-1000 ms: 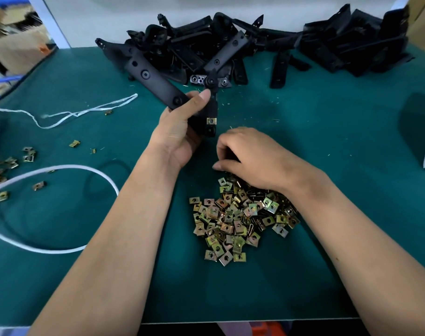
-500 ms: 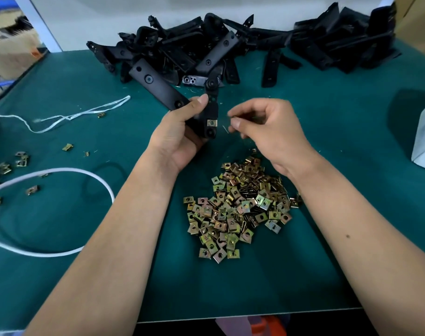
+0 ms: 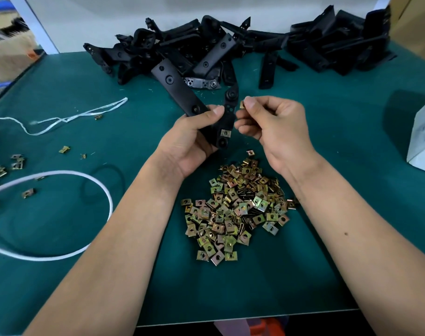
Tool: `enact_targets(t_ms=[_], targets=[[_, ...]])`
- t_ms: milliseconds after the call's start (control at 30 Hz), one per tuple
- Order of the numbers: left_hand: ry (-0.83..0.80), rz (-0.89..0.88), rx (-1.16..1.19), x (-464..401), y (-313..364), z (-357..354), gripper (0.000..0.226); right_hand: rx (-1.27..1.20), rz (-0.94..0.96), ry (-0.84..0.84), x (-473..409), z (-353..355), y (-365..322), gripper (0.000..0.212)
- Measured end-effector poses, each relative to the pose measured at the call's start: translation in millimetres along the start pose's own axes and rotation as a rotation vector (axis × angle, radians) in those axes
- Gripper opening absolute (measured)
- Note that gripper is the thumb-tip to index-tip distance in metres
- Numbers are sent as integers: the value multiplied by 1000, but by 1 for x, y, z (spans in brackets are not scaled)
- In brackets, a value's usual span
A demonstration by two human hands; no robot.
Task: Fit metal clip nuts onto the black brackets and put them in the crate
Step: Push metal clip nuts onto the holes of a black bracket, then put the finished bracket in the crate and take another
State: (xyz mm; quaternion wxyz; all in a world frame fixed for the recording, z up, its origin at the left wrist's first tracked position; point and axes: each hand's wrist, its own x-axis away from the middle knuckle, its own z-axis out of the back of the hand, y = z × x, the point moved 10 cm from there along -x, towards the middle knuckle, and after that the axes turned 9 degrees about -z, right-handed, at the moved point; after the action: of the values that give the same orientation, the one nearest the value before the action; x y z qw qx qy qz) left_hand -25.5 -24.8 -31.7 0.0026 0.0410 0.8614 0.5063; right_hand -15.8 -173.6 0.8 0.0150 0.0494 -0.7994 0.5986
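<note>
bracket, black and v-shaped, sits up off the green counter near the middle of the view, grasped at its bend by the left hand with the thumb lying across its face. one clip nut is already seated on the bracket's shorter arm, just past the thumb at about 3 o'clock from it. the right hand pinches a second clip nut between thumb and forefinger, close beside that shorter arm at its 3 o'clock, other fingers curled in. a heap of loose clip nuts lies on the counter at 6 o'clock from the hands, between the forearms. a pile of black brackets stretches along the counter's far edge at 12 o'clock. at 9 o'clock lie white cord, a white loop and a few scattered nuts. a white box stands at 3 o'clock.
</note>
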Motion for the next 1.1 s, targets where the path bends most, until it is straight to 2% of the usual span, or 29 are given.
enact_targets(t_ms=[133,267,433,600,767,933,1033,1100], targets=[[3,-10,11,0,1,0,36,22,-40,-34,0,-3,2,7],[22,-19,4,-2,2,4,12,40,-105,-16,-1,-1,9,4],[16,-23,2,-3,2,5,25,50,-143,-12,-3,0,15,4],[12,-24,27,-2,2,3,4,85,-138,3,-4,0,17,5],[28,-29,12,-1,3,2,1,97,-145,14,-4,-1,19,6],[38,-8,-31,0,3,2,23,113,-138,9,-3,0,18,10],[32,5,-58,2,4,1,14,134,-123,8,-3,-1,17,11],[51,1,-72,2,4,0,19,144,-113,-2,-3,-3,17,11]])
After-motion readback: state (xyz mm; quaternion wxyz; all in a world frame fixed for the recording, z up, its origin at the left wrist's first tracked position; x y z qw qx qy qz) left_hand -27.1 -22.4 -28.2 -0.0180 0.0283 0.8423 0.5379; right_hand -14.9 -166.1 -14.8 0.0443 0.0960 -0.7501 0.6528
